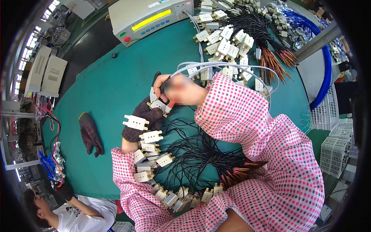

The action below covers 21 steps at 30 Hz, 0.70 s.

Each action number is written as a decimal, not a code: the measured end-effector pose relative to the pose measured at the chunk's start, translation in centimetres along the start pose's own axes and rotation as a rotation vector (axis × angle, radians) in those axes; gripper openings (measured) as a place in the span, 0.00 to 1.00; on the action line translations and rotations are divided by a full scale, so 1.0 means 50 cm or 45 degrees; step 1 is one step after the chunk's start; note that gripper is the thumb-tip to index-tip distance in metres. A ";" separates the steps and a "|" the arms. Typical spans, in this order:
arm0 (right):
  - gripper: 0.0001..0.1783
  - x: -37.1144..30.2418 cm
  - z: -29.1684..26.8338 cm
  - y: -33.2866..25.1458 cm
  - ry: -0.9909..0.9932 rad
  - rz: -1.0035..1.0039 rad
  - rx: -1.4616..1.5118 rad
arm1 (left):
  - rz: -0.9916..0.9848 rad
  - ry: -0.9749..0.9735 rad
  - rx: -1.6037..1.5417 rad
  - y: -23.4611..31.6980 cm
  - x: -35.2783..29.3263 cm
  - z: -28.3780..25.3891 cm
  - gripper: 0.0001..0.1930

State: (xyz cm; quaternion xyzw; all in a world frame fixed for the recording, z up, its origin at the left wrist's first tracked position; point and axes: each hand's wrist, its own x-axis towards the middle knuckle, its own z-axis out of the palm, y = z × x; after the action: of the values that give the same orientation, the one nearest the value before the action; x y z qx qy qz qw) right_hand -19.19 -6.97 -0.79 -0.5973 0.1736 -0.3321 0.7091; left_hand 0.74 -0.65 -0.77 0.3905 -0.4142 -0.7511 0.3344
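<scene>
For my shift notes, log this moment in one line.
left hand: gloved, holds white plug | right hand: bare, holds red piece | dark glove: on green table | machine screen: lit yellow

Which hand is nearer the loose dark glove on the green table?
Left. The left hand, gloved, is to the right of the loose glove; the right hand is farther right and higher in the picture.

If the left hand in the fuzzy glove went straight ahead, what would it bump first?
Past the white connector at its fingertips, the left hand would probably meet the bare right hand first, though depth is hard to judge.
</scene>
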 end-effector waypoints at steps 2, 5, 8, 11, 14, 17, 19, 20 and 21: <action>0.15 0.000 0.002 0.000 0.004 -0.007 0.004 | 0.015 -0.027 -0.016 -0.004 0.003 -0.005 0.23; 0.15 0.000 0.004 -0.001 -0.003 0.000 -0.029 | 0.030 -0.049 -0.026 -0.007 0.001 -0.007 0.24; 0.14 -0.002 0.000 0.001 0.007 0.013 0.006 | 0.027 -0.003 -0.019 -0.009 0.000 0.000 0.25; 0.13 -0.002 0.002 0.001 0.018 0.007 0.088 | 0.024 0.056 -0.021 -0.012 -0.002 -0.002 0.26; 0.12 -0.002 0.005 -0.002 0.016 0.018 0.118 | 0.015 0.040 -0.048 -0.017 -0.002 -0.019 0.29; 0.12 -0.003 0.005 -0.004 0.017 0.023 0.140 | 0.003 0.041 -0.065 -0.018 -0.002 -0.019 0.32; 0.12 -0.003 0.004 -0.003 0.017 0.014 0.133 | 0.002 0.063 -0.060 -0.014 -0.002 -0.013 0.32; 0.12 -0.001 0.003 0.000 0.005 -0.022 0.095 | 0.007 0.073 -0.029 -0.011 -0.001 -0.010 0.32; 0.12 0.000 0.001 0.003 -0.008 -0.057 0.057 | 0.011 0.082 0.002 -0.009 0.001 -0.007 0.32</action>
State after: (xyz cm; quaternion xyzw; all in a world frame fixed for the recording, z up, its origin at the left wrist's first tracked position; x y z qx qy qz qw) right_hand -19.15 -6.92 -0.91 -0.5860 0.1505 -0.3500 0.7152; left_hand 0.95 -0.61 -1.32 0.4130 -0.4056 -0.7361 0.3507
